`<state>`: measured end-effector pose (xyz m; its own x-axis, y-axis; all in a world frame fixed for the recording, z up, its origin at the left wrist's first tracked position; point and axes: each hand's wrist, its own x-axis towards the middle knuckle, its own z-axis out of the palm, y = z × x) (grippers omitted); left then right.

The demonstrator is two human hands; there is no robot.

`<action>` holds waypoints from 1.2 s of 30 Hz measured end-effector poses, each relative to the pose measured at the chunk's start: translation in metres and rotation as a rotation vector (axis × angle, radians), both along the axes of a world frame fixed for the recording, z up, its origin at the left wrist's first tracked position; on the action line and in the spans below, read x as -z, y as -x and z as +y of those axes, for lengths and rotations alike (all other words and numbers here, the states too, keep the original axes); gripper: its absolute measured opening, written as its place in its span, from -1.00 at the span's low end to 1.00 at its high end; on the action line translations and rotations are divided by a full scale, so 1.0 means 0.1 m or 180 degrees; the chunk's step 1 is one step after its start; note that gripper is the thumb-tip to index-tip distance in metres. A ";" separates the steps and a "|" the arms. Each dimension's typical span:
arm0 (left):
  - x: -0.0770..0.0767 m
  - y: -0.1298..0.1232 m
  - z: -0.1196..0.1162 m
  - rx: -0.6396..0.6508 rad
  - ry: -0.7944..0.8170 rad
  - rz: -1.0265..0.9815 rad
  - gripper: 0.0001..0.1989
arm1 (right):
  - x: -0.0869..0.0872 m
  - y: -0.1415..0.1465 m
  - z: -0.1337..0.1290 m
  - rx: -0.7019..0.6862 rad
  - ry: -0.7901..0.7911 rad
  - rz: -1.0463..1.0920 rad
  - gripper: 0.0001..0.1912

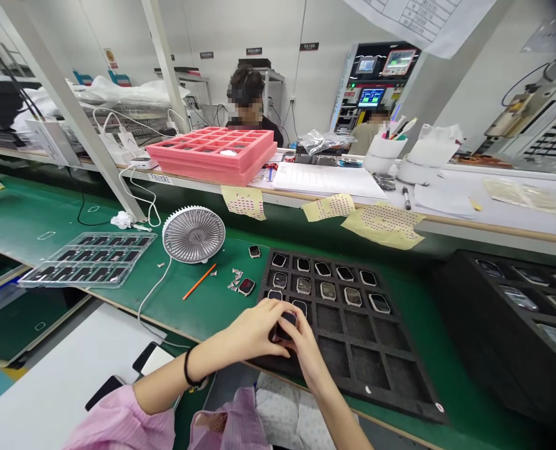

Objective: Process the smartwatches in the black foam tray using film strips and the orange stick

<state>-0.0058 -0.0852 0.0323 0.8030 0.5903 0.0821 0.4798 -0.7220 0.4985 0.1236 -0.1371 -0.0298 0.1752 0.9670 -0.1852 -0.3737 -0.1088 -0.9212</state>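
Both my hands are over the near left part of a black foam tray (368, 367). Between my fingers is a dark-faced smartwatch body (287, 326) without straps. My left hand (256, 328) curls round its left and top side, and my right hand (306, 350) grips it from the right. The fingers cover part of it, so I cannot tell whether it touches the tray. Other smartwatch bodies (328, 290) sit in the tray's far rows; several near pockets hold none. Beside the tray lie two more watches, one reddish-faced (246, 287) and one dark (254, 251).
A small fan (194, 235), an orange stick (199, 281) and bits of film (235, 279) lie left of the tray. A clear blister tray (141, 240) is farther left. Another black tray (465, 312) stands right. A shelf holds pink foam trays (212, 164); a person sits beyond.
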 end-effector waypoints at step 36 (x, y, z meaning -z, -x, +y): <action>0.38 0.43 0.45 -0.1912 0.0139 -0.1602 -0.77 | -0.20 -0.11 -0.13 0.0044 -0.0300 0.1863 -0.67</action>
